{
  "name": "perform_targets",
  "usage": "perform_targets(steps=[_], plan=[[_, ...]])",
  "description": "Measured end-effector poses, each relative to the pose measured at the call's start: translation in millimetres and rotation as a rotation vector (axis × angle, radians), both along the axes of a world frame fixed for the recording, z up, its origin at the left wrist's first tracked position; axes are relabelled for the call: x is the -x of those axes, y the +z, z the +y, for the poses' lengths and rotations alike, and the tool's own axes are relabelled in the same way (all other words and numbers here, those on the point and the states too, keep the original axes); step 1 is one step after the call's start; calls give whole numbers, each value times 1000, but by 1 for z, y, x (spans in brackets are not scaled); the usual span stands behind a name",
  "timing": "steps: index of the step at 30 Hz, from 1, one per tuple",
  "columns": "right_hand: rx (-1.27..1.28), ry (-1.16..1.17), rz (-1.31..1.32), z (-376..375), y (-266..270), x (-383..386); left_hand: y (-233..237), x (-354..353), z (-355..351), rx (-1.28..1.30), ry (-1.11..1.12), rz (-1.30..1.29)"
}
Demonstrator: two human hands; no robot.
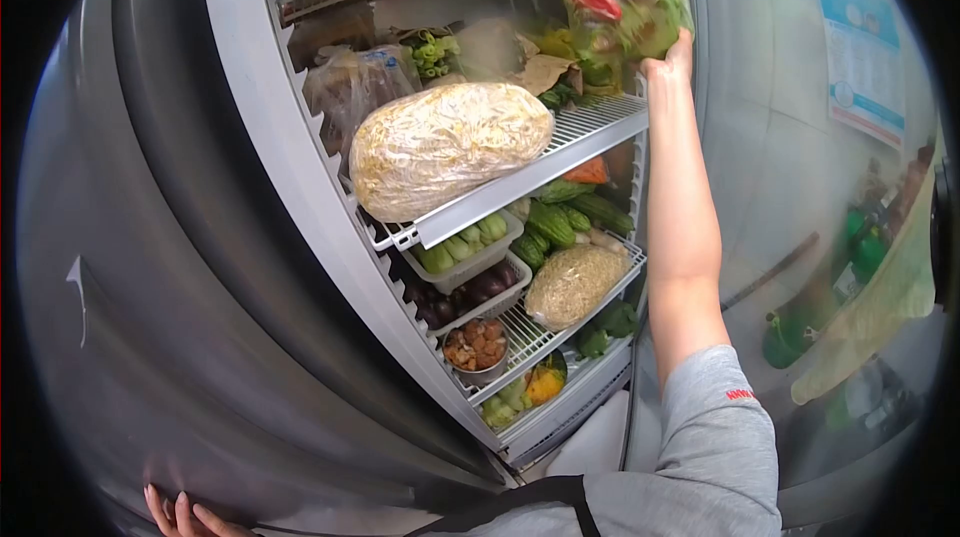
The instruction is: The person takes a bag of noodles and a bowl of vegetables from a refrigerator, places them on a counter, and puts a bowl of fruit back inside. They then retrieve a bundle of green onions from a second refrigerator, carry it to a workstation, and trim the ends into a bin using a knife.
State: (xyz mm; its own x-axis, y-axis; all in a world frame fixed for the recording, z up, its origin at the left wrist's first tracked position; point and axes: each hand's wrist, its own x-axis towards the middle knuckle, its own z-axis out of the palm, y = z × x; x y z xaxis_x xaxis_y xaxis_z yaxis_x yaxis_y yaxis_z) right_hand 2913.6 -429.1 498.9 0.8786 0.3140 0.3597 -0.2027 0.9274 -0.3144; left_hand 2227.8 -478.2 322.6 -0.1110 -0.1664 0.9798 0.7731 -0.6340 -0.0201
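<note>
Against bag (630,19), right hand (673,55) high

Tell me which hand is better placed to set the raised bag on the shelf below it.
Likely the right hand: it already holds the bag near that shelf, while the left hand is low by the dark door, well away from both.

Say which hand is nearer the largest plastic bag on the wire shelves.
Right. The right hand is above and right of the largest plastic bag, gripping a vegetable bag. The left hand is farther off, low at left by the dark grey panel.
</note>
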Motion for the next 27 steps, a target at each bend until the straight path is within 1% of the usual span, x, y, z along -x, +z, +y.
perform_targets(steps=[1, 3, 6, 7, 9, 11, 12, 13, 15, 16, 18, 19, 20, 21, 22, 23, 25, 27], plan=[[4, -3, -3, -4, -5, 4, -2, 2, 0, 17, -7, 2], [-182, 6, -213, -13, 1, 20, -3, 1, 1, 2, -5, -47], [-223, 16, -125, -36, 2, 72, 2, 6, -5, 22, 71, 49], [-217, 1, -81, -41, 1, 85, 2, 10, -5, 16, 79, 34], [-220, -5, -108, -51, 3, 100, 1, 13, -3, 8, 25, 66], [-357, -33, -142, -63, 10, 122, -7, 19, -2, 5, 28, 24], [-455, -122, -224, -65, 13, 130, -13, 24, 0, 91, 16, 36], [-460, -117, -230, -68, 21, 137, -18, 28, 1, 178, 5, 48], [-603, -454, -308, -80, 45, 162, -22, 32, 4, 167, -2, 36], [-632, -483, -270, -85, 62, 171, -22, 33, 5, 156, -21, 49], [-677, -526, -284, -86, 98, 193, -22, 33, 6, 141, -70, 56], [-737, -480, -290, -83, 119, 201, -22, 33, 6, 140, -67, 50], [-728, -414, -246, -80, 142, 211, -22, 34, 5, 149, -61, 61], [-699, -376, -88, -77, 164, 240, -22, 35, 4, 160, -56, 72], [-618, -400, -83, -70, 189, 243, -22, 35, 5, 162, -55, 64], [-532, -561, -36, -44, 222, 219, -22, 35, 4, 164, -53, 61], [-431, -545, -111, -35, 242, 239, -21, 35, 3, 162, -26, 102], [-317, -577, -227, -21, 265, 250, -22, 37, 3, 158, -33, 96]])
